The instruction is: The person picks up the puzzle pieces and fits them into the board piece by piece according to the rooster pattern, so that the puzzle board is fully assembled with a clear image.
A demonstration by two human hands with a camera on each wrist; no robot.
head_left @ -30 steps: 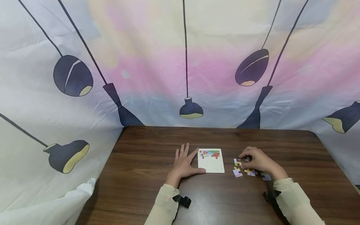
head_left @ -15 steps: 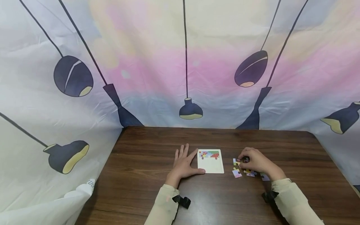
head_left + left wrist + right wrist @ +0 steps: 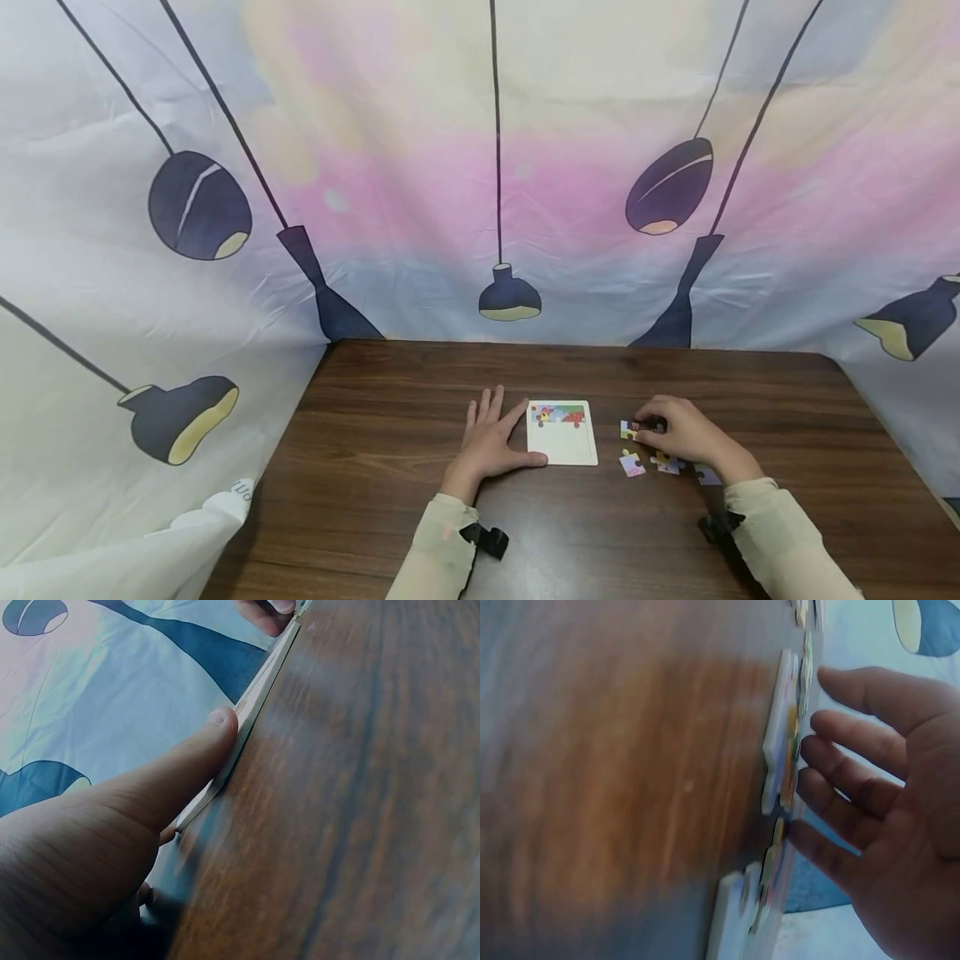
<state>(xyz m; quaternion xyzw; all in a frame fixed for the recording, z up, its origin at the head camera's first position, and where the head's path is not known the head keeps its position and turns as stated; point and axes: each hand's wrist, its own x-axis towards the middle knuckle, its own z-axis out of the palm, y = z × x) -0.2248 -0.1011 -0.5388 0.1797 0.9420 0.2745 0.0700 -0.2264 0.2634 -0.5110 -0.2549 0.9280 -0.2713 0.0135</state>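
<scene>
My left hand [image 3: 491, 442] rests on the table with fingers spread. Its thumb presses the near edge of a square white puzzle board [image 3: 562, 446], and its index fingertip is at the far left corner. A strip of joined, colorful puzzle pieces [image 3: 557, 412] fills the board's top; the rest is bare white. My right hand [image 3: 686, 433] hovers low over loose pieces, thumb and index fingertips at the edge of a puzzle piece [image 3: 627, 429]. In the right wrist view its fingers [image 3: 855, 739] are loosely bent and apart, close above the pieces. The palm hides part of the pile.
Nearer me lie a pink and yellow puzzle piece [image 3: 632, 464], a purple and yellow piece [image 3: 666, 462] and a lilac piece [image 3: 707, 474]. The dark wooden table [image 3: 570, 533] ends at a printed cloth backdrop [image 3: 420, 250]. Both wrists wear black camera straps.
My right thumb and fingertips have shifted slightly left and away from me, and the piece at them has moved slightly away from the nearer piece. The left hand keeps its place on the board.
</scene>
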